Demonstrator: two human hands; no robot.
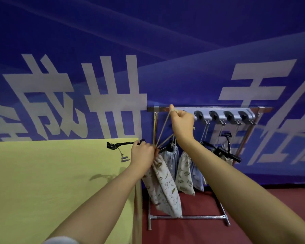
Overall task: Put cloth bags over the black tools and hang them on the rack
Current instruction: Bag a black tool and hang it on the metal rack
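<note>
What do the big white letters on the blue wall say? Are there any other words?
"成": big white character on the blue banner.
"世": big white character just right of it, same banner.
Character above the rack: its lower part is hidden; maybe "手", not sure.
Characters at the far left and right edges: cut off, unreadable.
Bags: only small printed pictures and leaves; no words can be read.

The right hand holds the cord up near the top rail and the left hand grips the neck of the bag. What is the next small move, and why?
Probably the right hand should slip the drawstring loop over a free hook on the rack rail. The loop is already stretched up to rail height, while the left hand holds the neck of the printed bag, which hangs closed beside the bags already hung.
</note>
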